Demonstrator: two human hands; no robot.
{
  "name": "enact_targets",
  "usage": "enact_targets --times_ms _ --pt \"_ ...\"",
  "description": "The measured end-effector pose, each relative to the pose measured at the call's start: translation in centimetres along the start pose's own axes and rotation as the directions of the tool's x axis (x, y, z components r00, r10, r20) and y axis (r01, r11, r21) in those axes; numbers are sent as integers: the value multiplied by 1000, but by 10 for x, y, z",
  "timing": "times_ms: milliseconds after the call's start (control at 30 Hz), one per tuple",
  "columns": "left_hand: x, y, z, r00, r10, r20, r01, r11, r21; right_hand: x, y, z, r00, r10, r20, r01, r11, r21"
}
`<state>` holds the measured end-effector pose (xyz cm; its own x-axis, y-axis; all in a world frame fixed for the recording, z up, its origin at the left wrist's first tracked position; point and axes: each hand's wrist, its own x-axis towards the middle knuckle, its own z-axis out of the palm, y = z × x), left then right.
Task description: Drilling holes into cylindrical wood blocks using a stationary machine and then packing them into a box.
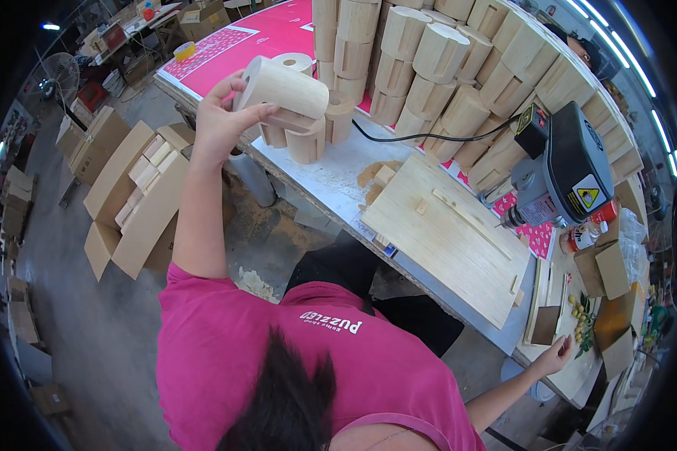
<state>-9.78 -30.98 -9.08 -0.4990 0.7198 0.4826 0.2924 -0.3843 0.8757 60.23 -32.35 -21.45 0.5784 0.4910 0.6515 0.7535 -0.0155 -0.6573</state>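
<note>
My left hand (229, 116) grips a pale wooden cylinder (287, 84), thumb on the near side and fingers round its end. The cylinder is tipped on its side, just above a small group of standing wooden cylinders (306, 144) at the table's edge. Whether it touches them I cannot tell. Far to the right, my right hand (555, 355) is at the table's edge with its fingers curled together. What they hold, if anything, is too small to make out. Beside it lie a bunch of small yellow-green fruits (582, 319) and an open wooden tray (546, 323).
Stacked wooden cylinders (429, 98) line the table's back. A drill press (572, 165) with a black cable stands right of a flat wooden board (447, 233) with strips on it. A carton of wooden pieces (139, 199) sits at left, and a yellow tape roll (184, 51) lies on the pink sheet.
</note>
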Motion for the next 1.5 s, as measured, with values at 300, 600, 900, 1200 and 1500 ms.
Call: enact_targets --times_ms 300,600,900,1200,1500 --pt "13 -6 3 986 -137 90 139 990 -19 -13 -45 10 991 -101 90 86 983 160" --pt "-33 -36 49 819 -393 418 572 501 -649 -33 -84 17 975 -95 199 33 956 291" --pt "-53 -54 76 668 -303 680 744 241 -623 -51 -108 22 936 -177 305 78 947 310" --pt "-56 -50 74 671 -299 679 741 288 -606 -61 -124 29 917 -176 358 41 934 354" --pt "-46 -52 64 796 -381 470 604 462 -649 -69 -132 36 885 -225 408 51 917 396"
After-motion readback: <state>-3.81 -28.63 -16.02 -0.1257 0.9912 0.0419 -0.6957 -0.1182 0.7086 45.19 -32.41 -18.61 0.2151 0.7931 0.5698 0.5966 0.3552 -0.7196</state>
